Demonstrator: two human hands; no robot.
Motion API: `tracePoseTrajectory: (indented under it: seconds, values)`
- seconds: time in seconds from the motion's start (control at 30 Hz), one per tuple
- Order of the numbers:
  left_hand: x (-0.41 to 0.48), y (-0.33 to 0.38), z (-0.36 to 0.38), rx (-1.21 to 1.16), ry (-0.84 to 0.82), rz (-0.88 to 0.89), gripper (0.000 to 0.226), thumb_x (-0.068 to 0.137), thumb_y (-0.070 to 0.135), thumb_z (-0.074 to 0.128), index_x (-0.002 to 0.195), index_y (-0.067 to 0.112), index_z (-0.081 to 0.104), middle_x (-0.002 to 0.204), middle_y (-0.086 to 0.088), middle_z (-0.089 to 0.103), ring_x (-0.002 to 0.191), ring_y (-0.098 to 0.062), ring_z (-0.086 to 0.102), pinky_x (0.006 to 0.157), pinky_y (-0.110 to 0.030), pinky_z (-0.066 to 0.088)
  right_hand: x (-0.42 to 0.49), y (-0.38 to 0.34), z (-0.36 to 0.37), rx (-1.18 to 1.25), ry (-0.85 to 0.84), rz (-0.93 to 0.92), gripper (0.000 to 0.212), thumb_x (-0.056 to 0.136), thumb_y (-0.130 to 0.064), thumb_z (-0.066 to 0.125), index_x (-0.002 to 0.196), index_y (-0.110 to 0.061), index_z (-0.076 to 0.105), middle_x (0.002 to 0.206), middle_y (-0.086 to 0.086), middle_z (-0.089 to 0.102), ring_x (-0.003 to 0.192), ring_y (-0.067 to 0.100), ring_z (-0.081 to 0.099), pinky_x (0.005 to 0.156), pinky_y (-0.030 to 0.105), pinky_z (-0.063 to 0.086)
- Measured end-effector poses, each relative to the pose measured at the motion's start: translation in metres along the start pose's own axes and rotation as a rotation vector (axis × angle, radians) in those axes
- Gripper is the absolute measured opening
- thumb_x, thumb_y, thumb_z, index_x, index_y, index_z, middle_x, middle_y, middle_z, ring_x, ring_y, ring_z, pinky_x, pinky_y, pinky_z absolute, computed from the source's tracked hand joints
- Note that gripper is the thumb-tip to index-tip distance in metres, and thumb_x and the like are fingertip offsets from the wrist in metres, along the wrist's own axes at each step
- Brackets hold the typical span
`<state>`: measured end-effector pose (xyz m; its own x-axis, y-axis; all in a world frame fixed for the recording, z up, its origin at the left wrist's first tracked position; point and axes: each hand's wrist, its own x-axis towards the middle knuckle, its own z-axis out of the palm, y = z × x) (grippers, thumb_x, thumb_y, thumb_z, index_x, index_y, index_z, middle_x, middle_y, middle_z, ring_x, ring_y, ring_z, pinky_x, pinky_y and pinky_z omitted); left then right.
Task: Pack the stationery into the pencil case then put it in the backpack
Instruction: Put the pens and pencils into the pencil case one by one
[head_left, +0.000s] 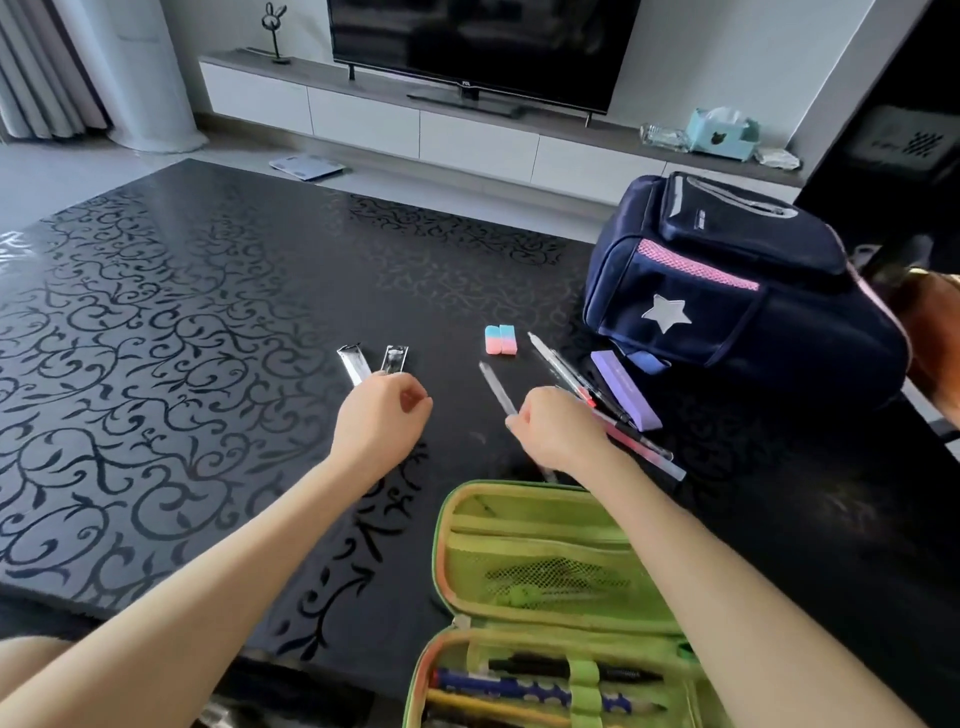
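Observation:
A green pencil case (540, 545) lies open at the table's near edge, with several pens in its lower half. My left hand (382, 418) is closed over the near ends of two slim silvery packets (371, 361). My right hand (558, 428) grips a clear pen (496, 389) that points away from me. More pens (571, 379) and a purple box (626, 389) lie just right of that hand. A pink-and-blue eraser (500, 341) sits further back. The navy backpack (737, 291) with a silver star stands at the right.
The table (182, 338) is black glass with a scroll pattern, wide and bare on the left. Beyond it stand a white TV cabinet (467, 130) and a television (478, 47). A tissue box (722, 132) sits on the cabinet at right.

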<state>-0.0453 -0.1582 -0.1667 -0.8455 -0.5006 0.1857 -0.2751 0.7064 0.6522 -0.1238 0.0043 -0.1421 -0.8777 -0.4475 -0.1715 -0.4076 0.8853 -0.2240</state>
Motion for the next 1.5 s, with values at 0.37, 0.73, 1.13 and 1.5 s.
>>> tracePoseTrajectory:
  seconds: [0.37,0.73,1.13,1.5]
  values:
    - [0.021,0.043,0.04,-0.061,-0.162,0.141,0.008,0.08,0.017,0.061,0.08,0.016,0.068,0.081,0.0,0.059,0.078,-0.018,0.055,0.073,-0.027,0.041,-0.01,0.113,-0.017,-0.25,0.171,-0.03,0.021,0.092,-0.033,0.054,0.088,-0.012,0.055,0.091,0.004,0.063,0.087,0.026,0.058,0.067,0.033,0.042]
    - [-0.008,0.035,0.025,-0.024,-0.184,0.146,0.006,0.08,0.015,0.062,0.078,0.015,0.068,0.08,-0.001,0.06,0.076,-0.02,0.056,0.075,-0.033,0.047,-0.015,0.095,-0.008,-0.529,0.202,-0.079,0.013,0.085,-0.003,0.05,0.095,-0.007,0.058,0.098,0.009,0.059,0.081,0.023,0.04,0.06,0.03,0.032]
    - [-0.05,0.025,-0.012,-0.086,-0.169,0.131,0.007,0.083,0.018,0.063,0.077,0.021,0.066,0.079,0.006,0.063,0.072,-0.005,0.056,0.066,-0.014,0.04,-0.077,0.078,-0.036,-0.049,0.425,-0.195,0.016,0.088,-0.025,0.059,0.091,-0.015,0.07,0.082,0.006,0.069,0.08,0.028,0.055,0.072,0.034,0.036]
    - [-0.134,0.012,-0.03,-0.133,-0.217,0.332,0.033,0.076,0.052,0.052,0.078,0.026,0.07,0.084,0.014,0.06,0.082,-0.005,0.053,0.071,-0.013,0.039,-0.194,0.05,0.024,-0.101,0.074,-0.574,0.019,0.074,-0.046,0.057,0.068,-0.035,0.071,0.058,-0.018,0.059,0.058,0.008,0.049,0.062,0.021,0.036]
